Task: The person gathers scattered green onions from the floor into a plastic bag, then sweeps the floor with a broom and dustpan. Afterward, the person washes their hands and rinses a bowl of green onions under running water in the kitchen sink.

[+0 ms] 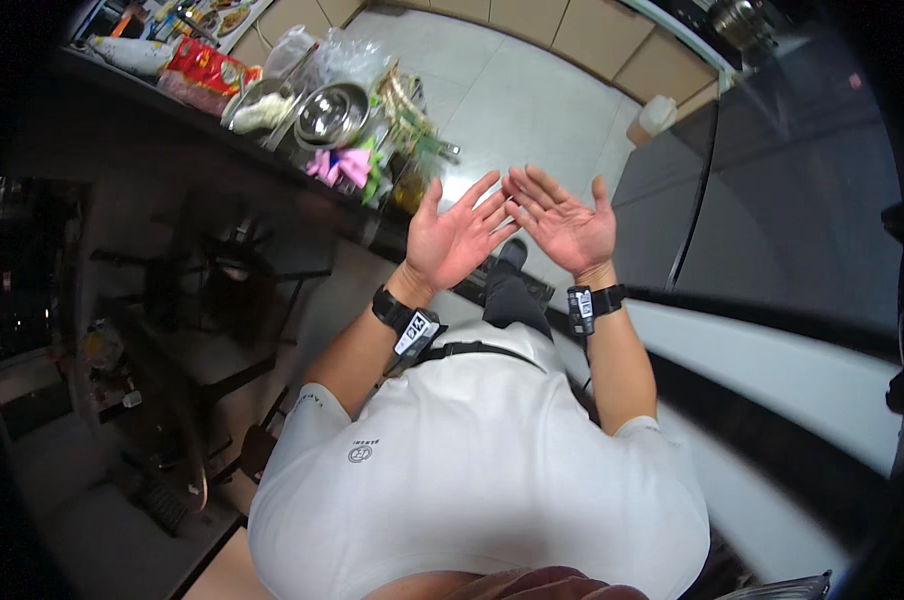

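My left hand is held out palm up with its fingers apart, holding nothing. Beside it, also palm up and bare, is my right hand; the fingertips of the two hands meet or overlap in the picture. A black strapped device sits on my left wrist, and a similar device on my right. To the left of my left hand, pink and green items lie at the counter's end, near a steel bowl.
The dark counter also carries a pan with pale contents, a red packet and clear plastic bags. A dark glossy cabinet or fridge stands at right, near a plastic jug. Tiled floor lies ahead.
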Demonstrator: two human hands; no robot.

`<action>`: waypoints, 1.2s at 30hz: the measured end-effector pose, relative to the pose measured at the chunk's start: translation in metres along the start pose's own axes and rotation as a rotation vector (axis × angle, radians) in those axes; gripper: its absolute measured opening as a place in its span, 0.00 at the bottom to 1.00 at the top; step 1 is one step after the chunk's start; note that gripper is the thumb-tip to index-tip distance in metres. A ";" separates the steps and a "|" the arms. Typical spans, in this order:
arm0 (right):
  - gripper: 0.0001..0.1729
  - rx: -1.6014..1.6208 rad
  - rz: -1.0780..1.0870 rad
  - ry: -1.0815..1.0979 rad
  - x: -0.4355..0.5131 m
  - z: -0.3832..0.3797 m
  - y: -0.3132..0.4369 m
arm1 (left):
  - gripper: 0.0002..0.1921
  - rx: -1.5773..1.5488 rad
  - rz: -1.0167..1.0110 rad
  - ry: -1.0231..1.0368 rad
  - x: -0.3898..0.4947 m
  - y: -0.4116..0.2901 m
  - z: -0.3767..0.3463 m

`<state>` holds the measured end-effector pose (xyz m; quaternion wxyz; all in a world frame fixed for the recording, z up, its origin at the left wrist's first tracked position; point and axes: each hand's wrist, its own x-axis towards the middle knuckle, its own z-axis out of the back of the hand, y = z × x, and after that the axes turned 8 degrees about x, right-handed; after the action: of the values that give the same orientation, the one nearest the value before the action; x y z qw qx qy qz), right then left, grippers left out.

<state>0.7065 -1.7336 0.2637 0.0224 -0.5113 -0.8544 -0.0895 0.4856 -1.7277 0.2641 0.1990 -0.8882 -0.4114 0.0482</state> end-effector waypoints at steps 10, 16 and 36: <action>0.17 -0.222 0.021 0.112 -0.007 -0.005 0.068 | 0.37 0.217 -0.108 0.123 0.064 0.014 -0.038; 0.10 -0.442 0.128 0.002 -0.034 -0.007 0.081 | 0.29 0.709 -0.237 0.252 0.095 0.041 -0.024; 0.10 -0.460 -0.277 0.217 -0.076 0.020 0.073 | 0.26 0.842 -0.493 0.076 0.015 0.123 -0.007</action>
<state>0.8080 -1.7624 0.2439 -0.0155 -0.3690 -0.8659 -0.3374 0.5848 -1.7907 0.2230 0.5613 -0.6080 -0.5465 0.1293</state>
